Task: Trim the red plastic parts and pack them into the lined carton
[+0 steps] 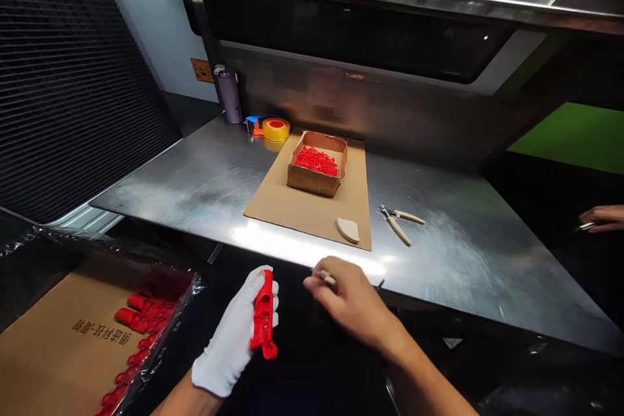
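Observation:
My left hand [239,325], in a white glove, is wrapped around a long red plastic part [264,315]. The part is held lengthwise with its hollow side showing and a rounded end at the bottom. To its right, in front of the table edge, my bare right hand [349,298] is closed on a small beige object [327,278]. Only a short piece of that object sticks out between the fingers, so its kind is hidden. My two hands are apart.
On the metal table [453,260] lie nippers [397,222] and a cardboard sheet [283,208] with a beige wedge [348,230] and a box [312,181] of small red pieces. Tape [276,129] and a bottle [229,96] stand behind. More red parts [141,315] fill a carton at left. Another person's hand [604,216] shows at right.

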`<state>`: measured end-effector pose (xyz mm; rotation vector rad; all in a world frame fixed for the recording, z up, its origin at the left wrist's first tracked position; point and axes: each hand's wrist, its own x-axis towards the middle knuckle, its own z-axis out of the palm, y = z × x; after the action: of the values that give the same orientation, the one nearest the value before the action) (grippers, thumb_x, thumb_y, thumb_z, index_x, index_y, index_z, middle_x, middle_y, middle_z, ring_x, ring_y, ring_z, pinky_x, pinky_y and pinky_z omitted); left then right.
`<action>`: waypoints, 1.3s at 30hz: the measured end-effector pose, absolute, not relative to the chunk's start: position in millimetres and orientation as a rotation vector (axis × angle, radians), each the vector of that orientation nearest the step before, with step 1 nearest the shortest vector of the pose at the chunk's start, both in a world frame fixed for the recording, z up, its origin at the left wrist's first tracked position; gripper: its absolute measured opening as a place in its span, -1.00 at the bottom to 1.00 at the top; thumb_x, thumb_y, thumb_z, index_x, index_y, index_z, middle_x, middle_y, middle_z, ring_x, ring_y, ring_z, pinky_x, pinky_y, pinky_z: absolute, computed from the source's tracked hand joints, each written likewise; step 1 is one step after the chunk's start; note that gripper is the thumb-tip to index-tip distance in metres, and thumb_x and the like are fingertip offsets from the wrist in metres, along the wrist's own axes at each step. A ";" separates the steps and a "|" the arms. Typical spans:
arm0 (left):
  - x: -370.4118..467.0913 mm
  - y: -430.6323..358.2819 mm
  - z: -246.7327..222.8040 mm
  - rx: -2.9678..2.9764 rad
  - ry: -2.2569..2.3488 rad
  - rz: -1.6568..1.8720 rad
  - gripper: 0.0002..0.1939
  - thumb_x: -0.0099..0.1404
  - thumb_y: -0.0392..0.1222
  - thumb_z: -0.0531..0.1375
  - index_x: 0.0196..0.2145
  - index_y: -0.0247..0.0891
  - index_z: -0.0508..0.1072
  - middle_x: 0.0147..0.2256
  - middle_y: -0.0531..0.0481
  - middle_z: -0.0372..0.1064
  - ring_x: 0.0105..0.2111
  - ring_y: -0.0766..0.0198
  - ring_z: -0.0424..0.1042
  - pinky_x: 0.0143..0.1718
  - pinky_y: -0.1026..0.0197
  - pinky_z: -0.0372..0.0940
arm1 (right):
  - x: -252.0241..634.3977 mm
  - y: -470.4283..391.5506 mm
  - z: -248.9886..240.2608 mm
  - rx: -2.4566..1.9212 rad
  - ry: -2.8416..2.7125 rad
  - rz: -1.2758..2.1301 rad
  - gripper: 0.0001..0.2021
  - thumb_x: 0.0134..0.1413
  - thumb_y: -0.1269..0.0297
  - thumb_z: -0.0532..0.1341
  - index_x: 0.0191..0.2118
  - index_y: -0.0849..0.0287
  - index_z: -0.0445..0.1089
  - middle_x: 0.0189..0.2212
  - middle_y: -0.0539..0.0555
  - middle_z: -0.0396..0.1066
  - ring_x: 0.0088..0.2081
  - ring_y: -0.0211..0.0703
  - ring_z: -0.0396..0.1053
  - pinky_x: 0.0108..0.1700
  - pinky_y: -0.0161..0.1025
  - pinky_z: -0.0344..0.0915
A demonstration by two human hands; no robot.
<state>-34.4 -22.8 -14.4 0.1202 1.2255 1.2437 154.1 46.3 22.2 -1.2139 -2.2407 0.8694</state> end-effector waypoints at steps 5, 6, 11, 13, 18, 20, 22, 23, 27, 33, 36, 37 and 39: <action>-33.4 -18.9 -23.9 0.198 1.149 1.259 -0.60 0.28 0.03 0.27 0.05 -0.08 0.41 -0.43 0.10 0.23 -0.46 0.38 0.27 -0.44 0.38 0.30 | 131.8 7.9 9.7 -0.967 -2.213 1.448 -0.73 0.13 0.21 0.30 -0.50 0.19 0.29 -0.49 -0.08 0.28 -0.47 -0.33 0.17 -0.46 -0.37 0.05; -34.2 -18.7 -27.1 0.206 1.158 1.262 -0.60 0.28 0.04 0.27 0.04 -0.09 0.41 -0.42 0.09 0.26 -0.44 0.37 0.28 -0.42 0.37 0.31 | 130.2 6.1 7.4 -0.965 -2.177 1.495 -0.71 0.14 0.24 0.29 -0.52 0.20 0.26 -0.51 -0.09 0.24 -0.48 -0.34 0.13 -0.46 -0.36 0.03; -39.0 -21.7 -40.7 0.289 1.187 1.252 -0.58 0.30 0.10 0.24 0.05 -0.09 0.39 -0.35 0.04 0.32 -0.37 0.32 0.34 -0.35 0.32 0.34 | 130.3 8.4 1.9 -0.942 -1.971 1.745 -0.71 0.19 0.27 0.20 -0.52 0.19 0.17 -0.58 -0.13 0.04 -0.51 -0.37 -0.04 -0.51 -0.34 -0.10; -39.4 -23.4 -42.9 0.280 1.190 1.242 -0.58 0.31 0.12 0.22 0.04 -0.09 0.39 -0.35 0.04 0.31 -0.37 0.31 0.34 -0.37 0.32 0.32 | 131.3 8.5 2.0 -0.946 -1.920 1.792 -0.68 0.20 0.22 0.20 -0.52 0.18 0.16 -0.59 -0.14 0.00 -0.52 -0.37 -0.08 -0.53 -0.33 -0.14; -37.2 -25.5 -44.4 0.238 1.144 1.235 -0.52 0.27 0.15 0.25 0.04 -0.13 0.39 -0.36 0.05 0.30 -0.42 0.33 0.31 -0.40 0.30 0.31 | 132.4 7.0 4.9 -0.921 -1.903 1.765 -0.67 0.20 0.21 0.22 -0.52 0.18 0.15 -0.57 -0.13 0.02 -0.49 -0.36 -0.06 -0.50 -0.32 -0.12; -35.9 -25.6 -43.3 0.227 1.134 1.239 -0.51 0.25 0.14 0.27 0.04 -0.15 0.40 -0.37 0.06 0.29 -0.44 0.34 0.31 -0.41 0.30 0.31 | 132.8 7.1 5.9 -0.921 -1.901 1.756 -0.68 0.18 0.23 0.23 -0.52 0.19 0.16 -0.57 -0.13 0.03 -0.49 -0.35 -0.05 -0.49 -0.33 -0.10; -34.7 -25.6 -40.5 0.224 1.144 1.232 -0.50 0.24 0.13 0.28 0.04 -0.16 0.41 -0.40 0.07 0.28 -0.46 0.34 0.31 -0.43 0.31 0.29 | 133.4 7.3 6.4 -0.912 -1.882 1.776 -0.68 0.17 0.23 0.24 -0.53 0.19 0.17 -0.57 -0.13 0.05 -0.49 -0.36 -0.03 -0.48 -0.33 -0.09; -34.2 -25.7 -38.5 0.227 1.147 1.230 -0.50 0.25 0.13 0.28 0.06 -0.16 0.41 -0.41 0.07 0.27 -0.47 0.34 0.30 -0.44 0.32 0.29 | 133.6 7.3 6.5 -0.902 -1.871 1.794 -0.67 0.17 0.22 0.25 -0.53 0.19 0.17 -0.57 -0.12 0.06 -0.48 -0.36 -0.03 -0.48 -0.33 -0.08; -33.3 -26.6 -30.1 0.239 1.168 1.233 -0.48 0.31 0.09 0.22 0.16 -0.12 0.37 -0.32 0.01 0.37 -0.35 0.28 0.39 -0.33 0.29 0.36 | 132.7 6.4 6.4 -0.898 -1.842 1.849 -0.68 0.12 0.21 0.30 -0.52 0.20 0.22 -0.56 -0.12 0.11 -0.49 -0.36 0.01 -0.49 -0.35 -0.05; -32.5 -29.1 -28.8 0.194 1.130 1.262 -0.50 0.32 0.09 0.21 0.15 -0.14 0.39 -0.15 -0.07 0.43 -0.24 0.21 0.42 -0.21 0.19 0.41 | 128.6 3.7 2.3 -0.929 -1.868 1.803 -0.73 0.07 0.25 0.33 -0.52 0.21 0.28 -0.56 -0.12 0.20 -0.49 -0.36 0.09 -0.48 -0.37 0.00; -34.8 -31.0 -26.3 0.202 1.011 1.236 -0.51 0.24 0.02 0.31 0.08 -0.15 0.42 -0.17 -0.07 0.44 -0.15 0.14 0.42 -0.10 0.12 0.39 | 129.6 4.7 -2.7 -0.999 -1.938 1.694 -0.73 0.00 0.26 0.38 -0.52 0.20 0.29 -0.52 -0.11 0.24 -0.46 -0.35 0.14 -0.45 -0.38 0.04; -36.7 -31.5 -23.7 0.258 0.989 1.236 -0.52 0.21 0.01 0.34 0.05 -0.15 0.43 -0.18 -0.06 0.45 -0.14 0.12 0.42 -0.07 0.11 0.38 | 130.8 5.7 -3.9 -1.034 -1.975 1.645 -0.71 -0.04 0.24 0.41 -0.52 0.20 0.29 -0.50 -0.11 0.25 -0.45 -0.33 0.16 -0.44 -0.38 0.06; -41.9 -31.6 -16.7 0.473 1.023 1.232 -0.60 0.19 0.02 0.34 -0.06 -0.18 0.46 -0.22 -0.05 0.46 -0.14 0.10 0.42 -0.06 0.11 0.36 | 134.4 8.8 -4.0 -1.096 -2.036 1.555 -0.69 -0.11 0.19 0.46 -0.50 0.19 0.32 -0.47 -0.09 0.29 -0.42 -0.31 0.20 -0.42 -0.37 0.07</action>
<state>-41.9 -31.6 -16.7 0.4729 1.0234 1.2317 134.4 8.8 -4.0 -1.0955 -2.0365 1.5552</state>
